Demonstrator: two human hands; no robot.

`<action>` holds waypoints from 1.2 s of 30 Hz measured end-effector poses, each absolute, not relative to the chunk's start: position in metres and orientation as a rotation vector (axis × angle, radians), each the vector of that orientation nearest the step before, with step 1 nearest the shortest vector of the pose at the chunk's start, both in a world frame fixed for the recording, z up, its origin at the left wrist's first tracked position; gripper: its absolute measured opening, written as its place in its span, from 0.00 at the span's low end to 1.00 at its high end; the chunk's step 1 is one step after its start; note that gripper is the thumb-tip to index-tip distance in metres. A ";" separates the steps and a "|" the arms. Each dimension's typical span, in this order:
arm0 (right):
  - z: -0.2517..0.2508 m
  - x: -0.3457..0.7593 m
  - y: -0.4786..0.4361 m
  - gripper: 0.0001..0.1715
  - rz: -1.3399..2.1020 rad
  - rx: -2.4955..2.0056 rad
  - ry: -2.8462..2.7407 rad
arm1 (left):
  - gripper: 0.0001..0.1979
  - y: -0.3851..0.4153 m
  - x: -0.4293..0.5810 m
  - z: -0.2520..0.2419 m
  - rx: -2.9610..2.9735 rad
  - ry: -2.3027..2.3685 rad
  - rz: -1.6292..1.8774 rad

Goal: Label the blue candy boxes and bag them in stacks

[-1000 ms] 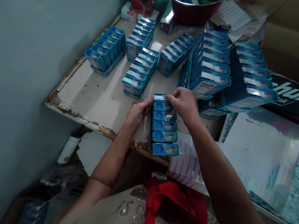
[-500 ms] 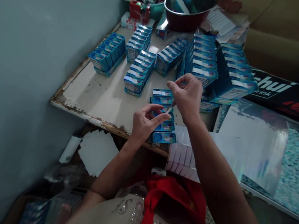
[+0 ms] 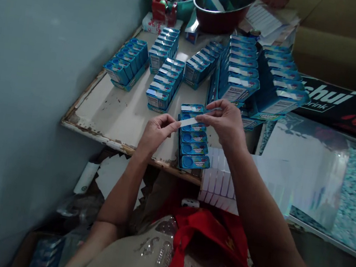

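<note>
A small white sticker strip (image 3: pixel 188 122) is stretched between my two hands. My left hand (image 3: pixel 159 131) pinches its left end between thumb and finger, while my right hand (image 3: pixel 225 119) pinches the other end. Directly beneath lies a row of small blue packs (image 3: pixel 193 149) in a tray, printed with lettering and a round mark. The farthest pack of that row bears a white strip (image 3: pixel 192 108) on its top; the nearer ones show bare blue tops. Sheets of white labels (image 3: pixel 221 179) lie at the table's front edge, beside my right forearm.
Other rows of blue packs (image 3: pixel 165 85) stand across the worn white table (image 3: pixel 114 115), with taller stacks (image 3: pixel 241 71) at the back right. Behind are a red metal bowl (image 3: pixel 213 21) and a red tape dispenser (image 3: pixel 163 11). A wall (image 3: pixel 41 65) borders the left; a black printed box (image 3: pixel 343 108) lies right.
My left hand has moved left and slightly up, and my right hand slightly down. The strip, tilted steeply before, now stretches nearly level between them over the row.
</note>
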State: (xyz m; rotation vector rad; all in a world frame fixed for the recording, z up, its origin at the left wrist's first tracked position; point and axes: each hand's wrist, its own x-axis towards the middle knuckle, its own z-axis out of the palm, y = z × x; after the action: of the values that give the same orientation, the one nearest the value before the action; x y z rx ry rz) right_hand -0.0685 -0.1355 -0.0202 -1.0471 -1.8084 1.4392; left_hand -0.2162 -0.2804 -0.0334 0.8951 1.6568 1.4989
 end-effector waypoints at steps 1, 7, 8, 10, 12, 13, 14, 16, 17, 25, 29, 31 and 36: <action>-0.023 -0.071 -0.137 0.20 1.411 -1.055 -1.795 | 0.16 -0.276 -0.223 -0.033 0.904 1.650 1.476; -0.035 -0.089 -0.141 0.15 1.144 -1.081 -1.836 | 0.13 -0.250 -0.248 -0.036 0.812 1.654 1.430; -0.036 -0.091 -0.140 0.14 1.114 -1.090 -1.866 | 0.13 -0.249 -0.249 -0.038 0.799 1.651 1.422; -0.040 -0.092 -0.139 0.13 1.083 -1.109 -1.918 | 0.13 -0.248 -0.250 -0.043 0.771 1.638 1.420; -0.043 -0.093 -0.138 0.13 1.080 -1.120 -1.945 | 0.14 -0.249 -0.249 -0.049 0.749 1.627 1.424; -0.044 -0.093 -0.138 0.13 1.081 -1.123 -1.948 | 0.14 -0.249 -0.249 -0.052 0.744 1.623 1.429; -0.045 -0.093 -0.138 0.13 1.079 -1.125 -1.948 | 0.14 -0.250 -0.248 -0.054 0.742 1.620 1.434; -0.045 -0.094 -0.139 0.14 1.063 -1.137 -1.949 | 0.14 -0.250 -0.247 -0.059 0.744 1.617 1.445; -0.045 -0.094 -0.139 0.14 1.048 -1.148 -1.957 | 0.15 -0.249 -0.247 -0.062 0.744 1.613 1.448; -0.053 -0.097 -0.116 0.20 1.054 -1.273 -2.040 | 0.26 -0.238 -0.242 -0.098 0.495 1.563 1.339; -0.051 -0.089 -0.118 0.14 1.163 -1.279 -1.981 | 0.23 -0.250 -0.232 -0.092 0.541 1.886 1.378; -0.045 -0.067 -0.127 0.09 1.099 -1.166 -2.042 | 0.18 -0.268 -0.216 -0.070 0.681 2.153 1.514; -0.033 0.048 -0.148 0.04 0.511 -1.215 -2.126 | 0.04 -0.294 -0.124 -0.014 1.440 2.188 1.557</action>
State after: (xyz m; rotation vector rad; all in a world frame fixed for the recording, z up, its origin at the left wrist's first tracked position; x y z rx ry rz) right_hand 0.0477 -0.1479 -0.0326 -1.2152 -2.1258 0.5113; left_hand -0.1237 -0.2941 -0.0144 1.4399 2.1882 1.5575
